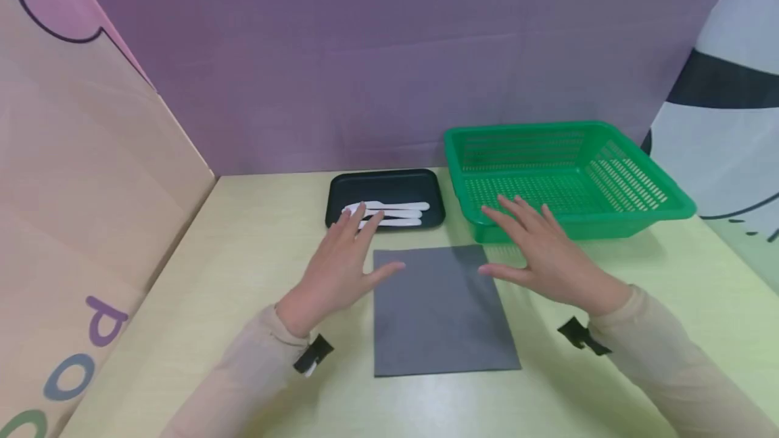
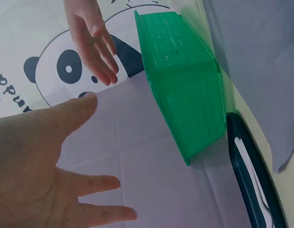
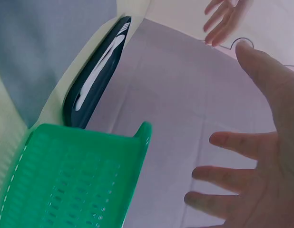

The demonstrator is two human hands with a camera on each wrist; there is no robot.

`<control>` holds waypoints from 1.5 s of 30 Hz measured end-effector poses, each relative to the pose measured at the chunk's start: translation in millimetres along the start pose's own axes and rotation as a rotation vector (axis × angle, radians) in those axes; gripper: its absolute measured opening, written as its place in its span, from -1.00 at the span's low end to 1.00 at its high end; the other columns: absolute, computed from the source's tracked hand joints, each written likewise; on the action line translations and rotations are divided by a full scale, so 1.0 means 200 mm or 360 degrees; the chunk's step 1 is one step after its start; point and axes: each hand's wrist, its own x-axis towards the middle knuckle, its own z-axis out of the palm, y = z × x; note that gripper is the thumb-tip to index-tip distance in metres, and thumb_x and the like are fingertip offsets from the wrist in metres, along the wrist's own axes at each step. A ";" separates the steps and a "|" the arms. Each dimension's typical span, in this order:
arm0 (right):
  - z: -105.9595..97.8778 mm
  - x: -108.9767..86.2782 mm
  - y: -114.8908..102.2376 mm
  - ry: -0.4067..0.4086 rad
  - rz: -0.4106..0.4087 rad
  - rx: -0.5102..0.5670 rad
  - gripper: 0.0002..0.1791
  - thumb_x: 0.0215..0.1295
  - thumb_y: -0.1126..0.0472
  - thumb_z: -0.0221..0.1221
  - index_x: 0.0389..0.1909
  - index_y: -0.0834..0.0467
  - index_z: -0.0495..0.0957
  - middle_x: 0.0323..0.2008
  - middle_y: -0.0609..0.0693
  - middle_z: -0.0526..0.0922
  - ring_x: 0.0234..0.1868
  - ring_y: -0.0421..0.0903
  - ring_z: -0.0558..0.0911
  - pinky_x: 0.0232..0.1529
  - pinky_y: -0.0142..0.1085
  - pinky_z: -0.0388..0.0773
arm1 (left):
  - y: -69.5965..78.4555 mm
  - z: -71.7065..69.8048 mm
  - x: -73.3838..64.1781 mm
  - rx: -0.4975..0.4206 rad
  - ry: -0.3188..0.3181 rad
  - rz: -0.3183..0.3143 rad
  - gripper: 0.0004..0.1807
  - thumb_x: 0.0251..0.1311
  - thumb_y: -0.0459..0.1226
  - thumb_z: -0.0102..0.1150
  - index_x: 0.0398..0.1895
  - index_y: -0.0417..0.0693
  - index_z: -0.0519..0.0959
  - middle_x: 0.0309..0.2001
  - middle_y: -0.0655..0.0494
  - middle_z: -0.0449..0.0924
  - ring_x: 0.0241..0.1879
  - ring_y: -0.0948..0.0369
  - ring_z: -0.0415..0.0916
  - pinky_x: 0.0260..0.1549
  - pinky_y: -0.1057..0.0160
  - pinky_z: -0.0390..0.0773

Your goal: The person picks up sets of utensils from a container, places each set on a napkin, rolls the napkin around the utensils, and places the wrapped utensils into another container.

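Both hands hover above the table with fingers spread and nothing held. In the head view my left hand (image 1: 337, 265) is nearest a black tray (image 1: 383, 188), its fingertips overlapping the tray's near left part in the picture. Several white plastic utensils (image 1: 398, 214) lie side by side in that tray; their left ends are partly hidden behind the fingers. My right hand (image 1: 548, 262) is in front of a green plastic basket (image 1: 645, 222), over its near left edge as seen from above. A flat grey cloth or mat (image 1: 441, 316) lies between and below the hands.
The pale wooden table (image 1: 243, 242) meets a purple backdrop (image 1: 365, 66) behind the tray and basket. A printed panel (image 1: 79, 174) stands along the left side, and another with a panda print (image 1: 730, 80) on the right. Each sleeve has a black strap piece at the wrist.
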 end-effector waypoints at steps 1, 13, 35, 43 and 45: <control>0.00 0.00 -0.01 0.0034 -0.0038 -0.0005 -0.11 0.10 -0.21 0.22 0.39 0.06 0.13 0.42 0.22 0.09 0.42 0.28 0.07 0.35 0.28 -0.01 | 0.01 0.00 0.00 -0.0001 0.0005 0.0022 -0.12 0.16 0.24 0.00 0.42 -0.05 0.11 0.46 -0.17 -0.02 0.45 -0.10 -0.05 0.41 -0.07 0.06; 0.16 0.04 -0.07 -0.0038 -0.0377 -0.0183 -0.48 0.09 0.00 0.29 0.03 0.21 0.53 -0.05 0.08 0.62 -0.04 0.02 0.62 -0.10 -0.13 0.62 | 0.11 0.14 -0.08 0.0117 -0.0134 0.0308 -0.36 0.15 0.09 0.14 0.11 -0.21 0.47 0.11 -0.12 0.52 0.09 0.01 0.50 0.00 0.08 0.58; 0.37 0.15 0.05 -0.0596 -0.0115 0.0040 -0.11 0.03 -0.11 0.30 0.32 0.23 0.23 0.35 0.37 0.16 0.33 0.32 0.24 0.26 0.15 0.30 | 0.22 0.35 -0.21 0.0309 -0.0546 0.0440 -0.38 0.18 0.12 0.08 0.30 0.17 0.34 0.29 -0.07 0.33 0.16 -0.04 0.43 -0.03 0.07 0.60; 0.40 0.16 0.06 -0.0733 -0.0034 0.0035 -0.06 0.05 -0.18 0.26 0.37 0.21 0.16 0.39 0.37 0.07 0.36 0.32 0.19 0.30 0.11 0.27 | 0.23 0.37 -0.24 0.0424 -0.0595 0.0438 -0.39 0.17 0.16 0.05 0.30 0.30 0.32 0.30 0.01 0.34 0.16 0.00 0.41 -0.13 0.10 0.62; 0.41 0.17 0.07 -0.0756 -0.0018 0.0041 -0.06 0.06 -0.18 0.25 0.37 0.21 0.16 0.39 0.38 0.07 0.36 0.31 0.19 0.30 0.11 0.26 | 0.23 0.38 -0.25 0.0463 -0.0567 0.0448 -0.40 0.16 0.17 0.04 0.29 0.31 0.34 0.28 0.02 0.37 0.13 0.02 0.42 -0.17 0.13 0.63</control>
